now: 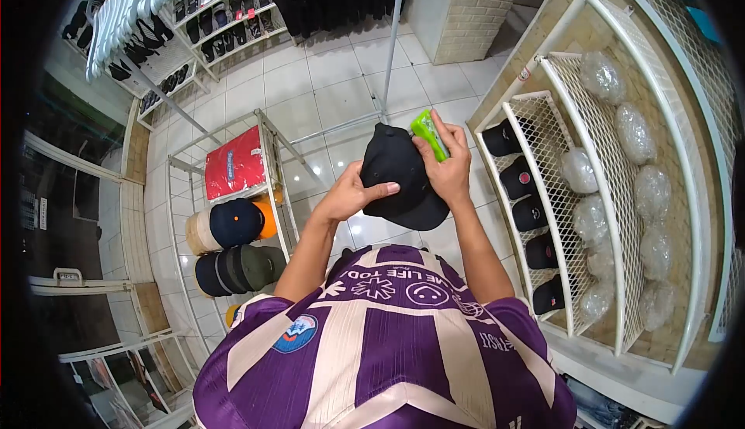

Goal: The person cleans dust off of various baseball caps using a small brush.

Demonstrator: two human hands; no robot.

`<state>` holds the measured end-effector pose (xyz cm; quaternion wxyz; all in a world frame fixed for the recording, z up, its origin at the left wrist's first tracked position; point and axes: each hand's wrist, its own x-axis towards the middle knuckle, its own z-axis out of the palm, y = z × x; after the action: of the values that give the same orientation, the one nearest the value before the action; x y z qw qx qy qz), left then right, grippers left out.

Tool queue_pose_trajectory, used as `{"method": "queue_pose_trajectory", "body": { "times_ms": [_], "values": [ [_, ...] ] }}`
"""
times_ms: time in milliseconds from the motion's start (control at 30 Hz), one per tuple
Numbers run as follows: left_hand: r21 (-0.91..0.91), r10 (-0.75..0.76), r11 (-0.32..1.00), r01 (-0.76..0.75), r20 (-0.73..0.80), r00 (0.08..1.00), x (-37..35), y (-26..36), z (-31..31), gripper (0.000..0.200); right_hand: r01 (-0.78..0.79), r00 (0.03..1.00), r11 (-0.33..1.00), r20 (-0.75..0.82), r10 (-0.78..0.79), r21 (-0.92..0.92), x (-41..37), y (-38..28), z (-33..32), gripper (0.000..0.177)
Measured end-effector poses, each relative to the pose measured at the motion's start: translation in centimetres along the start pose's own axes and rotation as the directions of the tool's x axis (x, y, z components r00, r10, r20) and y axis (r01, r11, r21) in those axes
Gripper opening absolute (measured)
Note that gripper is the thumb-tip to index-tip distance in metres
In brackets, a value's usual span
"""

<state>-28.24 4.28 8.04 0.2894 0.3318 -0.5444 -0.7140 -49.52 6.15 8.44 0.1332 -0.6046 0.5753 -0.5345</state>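
Note:
A black cap [396, 173] is held up in front of the striped shirt, its brim toward the lower right. My left hand [347, 195] grips the cap's left side, thumb lying across the fabric. At the cap's upper right, my right hand [450, 164] has its fingers closed around a bright green object [429, 135], which is next to the crown. Whether my right hand also pinches the cap cannot be made out.
On the left, a wire rack [177, 167] bears a red packet [234, 164] and stacked caps [240, 268]. White mesh shelves [543, 130] on the right hold black caps and plastic-wrapped bundles. A metal pole [393, 37] stands ahead, with hanging clothes behind it.

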Motion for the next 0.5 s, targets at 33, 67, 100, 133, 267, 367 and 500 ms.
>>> {"method": "queue_pose_trajectory", "body": {
  "times_ms": [33, 67, 100, 133, 267, 367, 500],
  "values": [
    [-0.023, 0.094, 0.995, -0.094, -0.021, 0.995, 0.0, 0.1, 0.6, 0.045, 0.065, 0.998, 0.997, 0.025, -0.066, 0.034, 0.0, -1.0, -0.4, 0.059],
    [-0.018, 0.103, 0.994, -0.103, -0.023, 0.994, 0.6, -0.2, 0.2, 0.045, 0.134, 0.989, 0.988, 0.052, -0.138, 0.071, 0.1, -1.9, -0.7, 0.059],
    [0.018, 0.144, 0.99, -0.143, -0.072, 0.987, 0.6, -0.4, 0.1, 0.042, 0.281, 0.948, 0.953, 0.12, -0.294, 0.116, -0.5, -2.4, -0.8, 0.06],
    [0.054, 0.177, 0.984, -0.172, -0.118, 0.977, 0.3, -0.7, 0.2, 0.04, 0.383, 0.903, 0.923, 0.195, -0.382, 0.038, -0.7, -3.6, -1.0, 0.062],
    [0.017, -0.049, 0.999, 0.05, -0.028, 0.998, -0.5, 0.3, 0.7, 0.034, 0.042, 0.998, 0.999, 0.043, -0.042, 0.004, 0.8, 1.3, 0.7, 0.058],
    [-0.09, 0.108, 0.989, -0.121, -0.142, 0.984, -0.8, -0.1, 1.7, 0.034, 0.169, 0.982, 0.98, 0.07, -0.176, 0.104, 0.4, -1.8, -0.5, 0.053],
    [-0.033, -0.054, 0.998, 0.057, 0.081, 0.995, -0.8, 0.4, 0.7, 0.038, 0.23, 0.96, 0.973, 0.161, -0.228, 0.009, 0.2, -1.7, -0.6, 0.05]
  ]
}}
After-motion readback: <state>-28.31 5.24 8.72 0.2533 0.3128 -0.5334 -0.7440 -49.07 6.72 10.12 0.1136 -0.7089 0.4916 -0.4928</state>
